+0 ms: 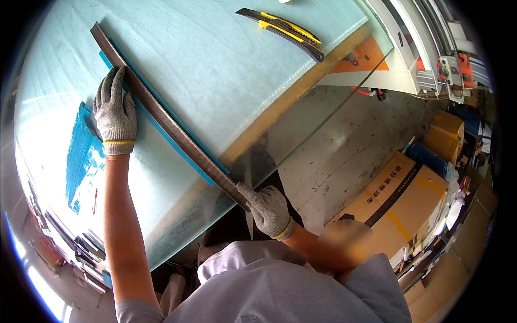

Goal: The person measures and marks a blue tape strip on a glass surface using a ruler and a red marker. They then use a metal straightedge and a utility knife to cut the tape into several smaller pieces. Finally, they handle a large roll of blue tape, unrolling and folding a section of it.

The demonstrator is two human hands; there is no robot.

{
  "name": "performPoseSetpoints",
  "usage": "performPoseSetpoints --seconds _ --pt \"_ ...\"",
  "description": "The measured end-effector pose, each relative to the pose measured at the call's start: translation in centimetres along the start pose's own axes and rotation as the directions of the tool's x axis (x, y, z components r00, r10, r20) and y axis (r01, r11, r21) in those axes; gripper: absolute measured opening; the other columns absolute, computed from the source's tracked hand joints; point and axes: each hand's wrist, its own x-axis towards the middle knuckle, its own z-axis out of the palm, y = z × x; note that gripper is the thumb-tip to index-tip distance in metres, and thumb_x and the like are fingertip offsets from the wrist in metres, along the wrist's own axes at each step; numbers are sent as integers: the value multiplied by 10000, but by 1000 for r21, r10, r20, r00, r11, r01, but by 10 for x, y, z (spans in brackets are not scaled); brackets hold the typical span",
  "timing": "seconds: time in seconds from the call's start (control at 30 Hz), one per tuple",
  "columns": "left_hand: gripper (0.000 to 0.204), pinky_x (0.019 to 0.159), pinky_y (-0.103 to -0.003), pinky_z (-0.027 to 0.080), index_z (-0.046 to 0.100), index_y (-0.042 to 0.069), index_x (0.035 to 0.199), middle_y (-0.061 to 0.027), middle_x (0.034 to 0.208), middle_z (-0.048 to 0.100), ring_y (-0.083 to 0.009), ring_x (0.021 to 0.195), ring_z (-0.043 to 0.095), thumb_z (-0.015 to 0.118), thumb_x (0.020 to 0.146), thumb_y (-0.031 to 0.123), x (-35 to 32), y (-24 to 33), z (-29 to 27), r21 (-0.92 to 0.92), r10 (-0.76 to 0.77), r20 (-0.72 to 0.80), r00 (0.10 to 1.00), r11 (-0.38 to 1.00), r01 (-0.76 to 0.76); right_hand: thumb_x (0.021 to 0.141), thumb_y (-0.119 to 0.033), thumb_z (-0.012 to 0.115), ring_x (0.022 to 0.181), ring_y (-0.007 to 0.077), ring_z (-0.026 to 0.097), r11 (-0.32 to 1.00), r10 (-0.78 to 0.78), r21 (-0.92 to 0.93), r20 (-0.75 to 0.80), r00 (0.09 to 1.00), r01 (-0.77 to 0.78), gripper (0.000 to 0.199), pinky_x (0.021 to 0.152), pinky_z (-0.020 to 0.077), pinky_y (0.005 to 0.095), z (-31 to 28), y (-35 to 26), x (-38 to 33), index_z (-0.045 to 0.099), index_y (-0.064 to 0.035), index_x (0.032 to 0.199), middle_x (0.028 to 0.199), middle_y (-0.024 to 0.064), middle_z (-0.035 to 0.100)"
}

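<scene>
A long, dark brown metal bar (172,127) lies slantwise over a thin blue strip (151,117) on the glass-topped table (215,64). Its near end reaches past the table's edge. I wear grey knit gloves with yellow cuffs. My left hand (114,107) lies flat with fingers stretched out, the fingertips against the bar's left side toward its far end. At the near end, my right hand (267,211) has its fingers closed around the bar, partly hiding the tip. A streaky blue patch (83,156) spreads beside my left hand; whether it is paint or film I cannot tell.
A yellow and black utility knife (288,31) rests on the far part of the table. White machine framing (398,48) stands at the far right. On the floor to the right are a large cardboard box (398,199) and other goods. Several long pieces (81,245) lie at the left.
</scene>
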Motion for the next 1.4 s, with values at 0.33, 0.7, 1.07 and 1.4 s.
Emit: performPoseSetpoints --seconds 0.33,0.7,1.07,1.4 --pt "481 1150 -464 399 484 209 1489 -91 1488 516 -305 1369 491 480 1010 183 0 1 0 46 2 0 1000 999 -2 920 -111 589 579 243 521 1000 -4 8 15 1000 4 567 660 438 406 1 3 -2 481 -53 1473 626 46 537" --pt "499 1135 -494 399 476 236 1485 -87 1489 507 -326 1367 485 528 989 211 0 0 0 -2 -6 2 1000 1000 6 898 -92 602 654 276 556 999 44 13 74 996 -45 533 690 452 410 -4 -1 0 529 -30 1422 818 96 638" --pt "535 1119 -483 403 499 184 1465 -108 1480 508 -329 1350 492 555 933 161 3 5 -9 -19 37 -10 999 999 -37 913 -115 601 599 260 539 999 -20 33 -18 1000 20 563 643 429 406 -1 2 4 488 -57 1462 640 56 552" --pt "535 1172 -486 351 477 184 1485 -102 1509 485 -320 1400 441 544 957 129 5 12 -17 15 -24 62 998 1000 23 891 -92 620 611 273 556 999 -31 43 -6 1000 31 535 640 432 420 -1 4 3 522 -32 1414 669 66 574"
